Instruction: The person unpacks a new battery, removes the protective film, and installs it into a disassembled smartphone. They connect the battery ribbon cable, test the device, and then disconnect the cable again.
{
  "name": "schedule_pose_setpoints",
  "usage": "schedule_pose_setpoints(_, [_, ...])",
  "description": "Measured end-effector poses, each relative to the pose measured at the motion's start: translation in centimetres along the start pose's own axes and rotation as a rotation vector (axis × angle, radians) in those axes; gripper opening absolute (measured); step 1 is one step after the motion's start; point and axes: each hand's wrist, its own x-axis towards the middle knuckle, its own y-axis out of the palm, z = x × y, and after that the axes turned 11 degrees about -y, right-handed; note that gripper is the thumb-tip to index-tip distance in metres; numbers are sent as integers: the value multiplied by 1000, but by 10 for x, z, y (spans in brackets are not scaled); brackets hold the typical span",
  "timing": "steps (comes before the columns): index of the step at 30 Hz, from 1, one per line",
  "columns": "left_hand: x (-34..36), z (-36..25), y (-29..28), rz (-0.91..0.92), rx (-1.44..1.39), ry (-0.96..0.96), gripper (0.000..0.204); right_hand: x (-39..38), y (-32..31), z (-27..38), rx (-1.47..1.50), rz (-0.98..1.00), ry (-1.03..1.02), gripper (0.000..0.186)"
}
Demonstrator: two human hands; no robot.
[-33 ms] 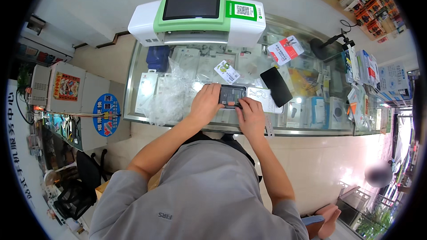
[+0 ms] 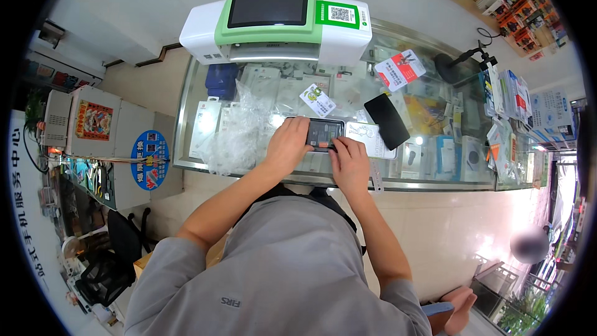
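Nothing has shifted since the earlier frame: both hands remain on the opened phone [image 2: 324, 133] lying on the glass counter [image 2: 186, 118]. Left hand [image 2: 287, 144] curls over its left end, gripping. Right hand [image 2: 350, 163] presses fingertips at its lower right edge. Black phone [image 2: 387, 121] lies just right; clear plastic bag [image 2: 236, 130] left.

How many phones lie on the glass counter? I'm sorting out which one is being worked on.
2: an opened phone under both hands, left hand and right hand, and a black phone just right of it. Others may be hidden.
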Motion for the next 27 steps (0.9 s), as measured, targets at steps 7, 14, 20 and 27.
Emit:
schedule_pose_setpoints(7, [1,-2,5,52,207,35,69,-3,4,-5,22,-9,-26,26])
schedule_pose_setpoints(14, [5,-7,4,59,284,28,70,-3,5,-18,74,-34,-44,23])
schedule_pose_setpoints(20, [13,-9,-6,107,243,-51,74,1,-1,-26,134,5,-71,26])
schedule_pose_setpoints(27, [5,-19,-10,34,209,-61,76,14,-12,-33,220,40,-22,61])
